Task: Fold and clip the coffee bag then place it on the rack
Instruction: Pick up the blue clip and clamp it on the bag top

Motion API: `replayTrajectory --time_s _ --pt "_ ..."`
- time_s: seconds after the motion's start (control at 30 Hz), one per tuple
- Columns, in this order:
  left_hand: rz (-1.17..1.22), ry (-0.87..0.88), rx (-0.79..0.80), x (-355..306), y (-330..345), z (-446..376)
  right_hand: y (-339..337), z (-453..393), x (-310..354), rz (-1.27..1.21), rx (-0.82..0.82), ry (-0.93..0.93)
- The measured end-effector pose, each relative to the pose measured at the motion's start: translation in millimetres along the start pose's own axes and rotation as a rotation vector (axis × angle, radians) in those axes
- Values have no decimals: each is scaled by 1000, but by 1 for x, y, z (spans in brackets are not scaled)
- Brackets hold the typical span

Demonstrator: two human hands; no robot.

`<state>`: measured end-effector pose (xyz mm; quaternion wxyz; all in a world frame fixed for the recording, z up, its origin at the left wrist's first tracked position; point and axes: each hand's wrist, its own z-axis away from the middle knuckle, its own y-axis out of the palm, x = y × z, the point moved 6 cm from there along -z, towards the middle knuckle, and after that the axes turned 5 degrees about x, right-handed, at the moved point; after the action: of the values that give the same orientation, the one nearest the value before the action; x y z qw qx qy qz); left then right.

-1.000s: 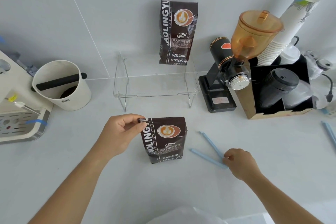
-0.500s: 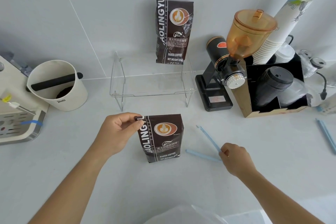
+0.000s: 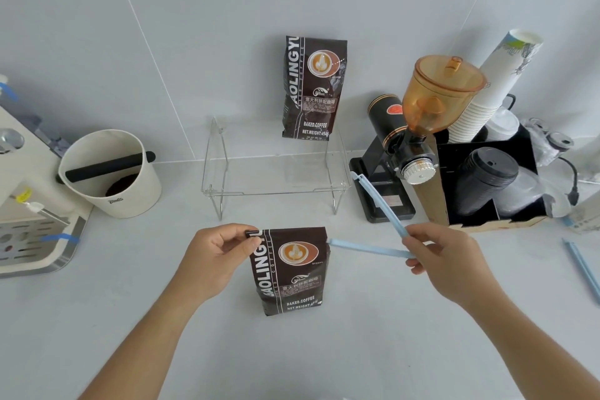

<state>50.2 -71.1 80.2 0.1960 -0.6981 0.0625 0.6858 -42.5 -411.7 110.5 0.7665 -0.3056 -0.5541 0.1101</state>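
Observation:
A dark brown coffee bag stands upright on the white counter, its top folded down. My left hand pinches the folded top at its left corner. My right hand holds a light blue bag clip in the air to the right of the bag. The clip is spread open in a V, and the tip of one arm nearly touches the bag's top right corner. Behind stands a clear acrylic rack, with a second coffee bag upright on its back right part, against the wall.
A white knock box and an espresso machine are at the left. A grinder, a cup stack and a box of black lids stand at the right. Another blue clip lies far right.
My right hand has picked the blue clip up off the counter and brought it, spread open, toward the bag's top. My left hand keeps its pinch on the fold.

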Motion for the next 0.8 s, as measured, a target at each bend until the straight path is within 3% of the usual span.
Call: replayTrajectory --time_s 0.5,0.8 --pt "75 -38 9 9 2 -2 58 -15 96 3 256 -166" --pt "201 -64 -92 17 3 -1 77 -19 99 11 345 -162"
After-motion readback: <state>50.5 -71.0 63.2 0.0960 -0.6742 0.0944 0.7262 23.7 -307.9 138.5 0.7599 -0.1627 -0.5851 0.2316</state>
